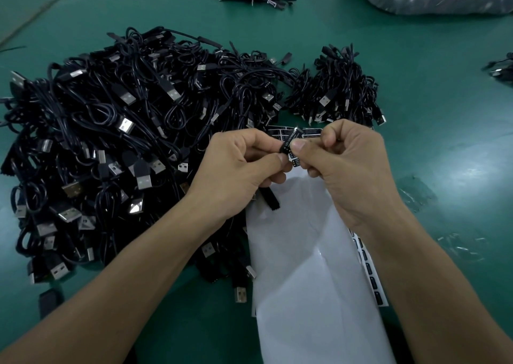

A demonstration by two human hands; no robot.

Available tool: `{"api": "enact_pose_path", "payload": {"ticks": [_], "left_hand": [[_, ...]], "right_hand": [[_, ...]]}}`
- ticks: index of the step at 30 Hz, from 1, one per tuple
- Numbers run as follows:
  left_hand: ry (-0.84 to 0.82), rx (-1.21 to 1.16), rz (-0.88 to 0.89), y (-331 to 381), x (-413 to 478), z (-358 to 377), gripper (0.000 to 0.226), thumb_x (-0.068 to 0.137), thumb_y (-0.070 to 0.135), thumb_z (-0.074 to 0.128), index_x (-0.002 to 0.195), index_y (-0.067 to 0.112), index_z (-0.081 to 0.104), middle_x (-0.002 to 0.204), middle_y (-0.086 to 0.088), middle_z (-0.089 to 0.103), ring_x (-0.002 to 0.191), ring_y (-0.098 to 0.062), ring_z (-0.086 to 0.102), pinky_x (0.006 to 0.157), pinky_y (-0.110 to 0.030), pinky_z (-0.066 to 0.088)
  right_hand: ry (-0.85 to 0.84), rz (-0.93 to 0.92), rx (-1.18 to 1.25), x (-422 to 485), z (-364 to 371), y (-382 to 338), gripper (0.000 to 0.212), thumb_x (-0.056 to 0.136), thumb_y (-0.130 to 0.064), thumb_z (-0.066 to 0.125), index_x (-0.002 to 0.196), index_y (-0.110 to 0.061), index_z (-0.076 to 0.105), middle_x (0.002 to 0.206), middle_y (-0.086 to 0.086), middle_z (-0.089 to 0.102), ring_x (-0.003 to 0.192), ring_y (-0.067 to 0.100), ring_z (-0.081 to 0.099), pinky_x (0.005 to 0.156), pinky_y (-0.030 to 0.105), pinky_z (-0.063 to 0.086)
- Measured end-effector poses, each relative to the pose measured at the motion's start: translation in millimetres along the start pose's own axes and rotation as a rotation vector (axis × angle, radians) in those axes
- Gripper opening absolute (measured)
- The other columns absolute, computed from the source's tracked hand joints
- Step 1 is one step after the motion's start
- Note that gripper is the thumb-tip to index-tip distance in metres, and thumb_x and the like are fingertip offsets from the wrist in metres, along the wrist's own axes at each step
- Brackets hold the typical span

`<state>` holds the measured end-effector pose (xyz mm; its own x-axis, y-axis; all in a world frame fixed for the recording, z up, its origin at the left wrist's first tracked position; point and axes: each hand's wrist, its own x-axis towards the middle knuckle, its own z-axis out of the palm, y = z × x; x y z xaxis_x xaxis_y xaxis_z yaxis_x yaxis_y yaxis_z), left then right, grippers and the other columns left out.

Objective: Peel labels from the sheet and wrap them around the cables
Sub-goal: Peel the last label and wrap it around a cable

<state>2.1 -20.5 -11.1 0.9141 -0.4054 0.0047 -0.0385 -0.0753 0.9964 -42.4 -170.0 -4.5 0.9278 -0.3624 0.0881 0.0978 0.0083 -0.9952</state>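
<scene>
Above white sheet point(305, 266), black label point(291, 141) reading "LED CONTROL…", pinched at fingertips by both left hand point(241, 166) and right hand point(347, 166), cable pile point(125, 141) just left

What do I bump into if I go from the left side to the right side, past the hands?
Big pile of black cables → left hand → label → right hand → bare green table.
</scene>
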Motion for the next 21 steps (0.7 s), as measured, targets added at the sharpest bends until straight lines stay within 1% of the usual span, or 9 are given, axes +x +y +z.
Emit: {"api": "enact_pose_path", "payload": {"ticks": [4, 12, 21], "left_hand": [[-0.004, 0.005, 0.009, 0.2, -0.4, 0.1, 0.01, 0.09, 0.003, 0.071, 0.089, 0.013, 0.07, 0.075, 0.0, 0.077, 0.064, -0.008, 0.072, 0.057, -0.014, 0.053], [-0.007, -0.001, 0.006, 0.8, -0.4, 0.1, 0.007, 0.09, 0.004, 0.071, 0.092, 0.01, 0.071, 0.076, -0.001, 0.077, 0.065, -0.009, 0.072, 0.057, -0.014, 0.052], [-0.013, -0.003, 0.01, 1.0, -0.5, 0.2, 0.01, 0.089, 0.005, 0.072, 0.087, 0.015, 0.072, 0.075, 0.0, 0.077, 0.065, -0.008, 0.073, 0.056, -0.014, 0.051]], "right_hand": [[-0.001, 0.001, 0.006, 0.4, -0.5, 0.6, 0.043, 0.084, 0.004, 0.075, 0.07, -0.018, 0.04, 0.056, -0.002, 0.058, 0.051, 0.008, 0.053, 0.053, 0.018, 0.046], [0.02, 0.007, 0.028, 0.5, 0.4, -0.2, 0.045, 0.082, 0.003, 0.077, 0.069, -0.019, 0.039, 0.058, 0.005, 0.058, 0.052, 0.01, 0.053, 0.05, 0.019, 0.045], [0.034, -0.002, 0.025, -0.2, 1.3, -1.6, 0.045, 0.081, 0.003, 0.077, 0.069, -0.018, 0.039, 0.057, 0.006, 0.058, 0.051, 0.01, 0.054, 0.05, 0.019, 0.046]]}}
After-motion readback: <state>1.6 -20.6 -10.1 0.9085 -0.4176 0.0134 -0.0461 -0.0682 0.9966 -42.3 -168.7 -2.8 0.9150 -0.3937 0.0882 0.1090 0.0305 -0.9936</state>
